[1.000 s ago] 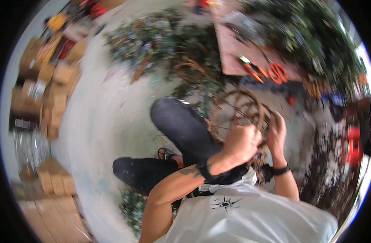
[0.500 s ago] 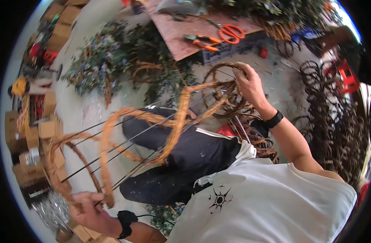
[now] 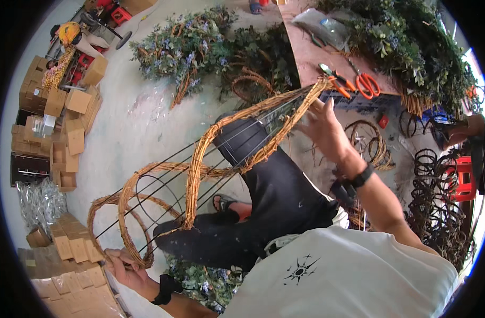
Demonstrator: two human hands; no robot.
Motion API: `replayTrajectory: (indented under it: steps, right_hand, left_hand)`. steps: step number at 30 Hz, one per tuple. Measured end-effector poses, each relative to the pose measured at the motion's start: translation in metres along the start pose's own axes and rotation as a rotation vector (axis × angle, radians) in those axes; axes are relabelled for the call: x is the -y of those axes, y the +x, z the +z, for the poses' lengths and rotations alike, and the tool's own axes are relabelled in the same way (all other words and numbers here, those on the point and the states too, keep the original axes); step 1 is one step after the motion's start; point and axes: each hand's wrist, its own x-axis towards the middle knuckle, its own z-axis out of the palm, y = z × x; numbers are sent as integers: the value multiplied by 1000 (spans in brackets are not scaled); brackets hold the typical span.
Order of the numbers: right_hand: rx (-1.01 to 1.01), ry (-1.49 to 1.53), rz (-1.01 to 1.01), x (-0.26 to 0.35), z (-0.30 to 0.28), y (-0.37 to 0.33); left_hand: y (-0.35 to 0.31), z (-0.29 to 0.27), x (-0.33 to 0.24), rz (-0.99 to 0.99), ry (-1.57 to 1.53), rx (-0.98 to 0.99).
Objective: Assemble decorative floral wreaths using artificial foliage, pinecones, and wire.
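Note:
A long frame of dark straight wires with several rings wrapped in brown vine (image 3: 196, 159) stretches across my lap, tilted up to the right. My left hand (image 3: 130, 269) is closed around the vine at the lower left rings. Close to the frame's upper right end, my right hand (image 3: 330, 132) has its fingers apart and its thumb raised. Some of its fingertips pass near or behind the vine, so contact cannot be made out. Orange-handled pliers (image 3: 338, 82) and orange-handled scissors (image 3: 367, 86) lie on the table (image 3: 307, 63) just beyond that end.
Leafy garlands with blue flowers (image 3: 187, 50) lie on the floor ahead. More greenery (image 3: 391, 40) is heaped on the table. Dark coiled rings (image 3: 428, 196) stack at the right by a red stool (image 3: 461, 177). Cardboard boxes (image 3: 75, 132) line the left. Vine rings (image 3: 377, 146) lie beyond my right wrist.
The frame has turned and its right end has risen. My right hand has loosened from the ring it gripped, while my left keeps its hold. The view has swung left.

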Motion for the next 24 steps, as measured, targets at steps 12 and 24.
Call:
replayTrajectory:
  steps: [12, 24]
  right_hand:
    - [320, -163, -85, -24, 203, 49]
    - [749, -658, 214, -131, 224, 33]
  left_hand:
    - [18, 40, 105, -11, 815, 50]
    - [15, 138, 139, -87, 342, 110]
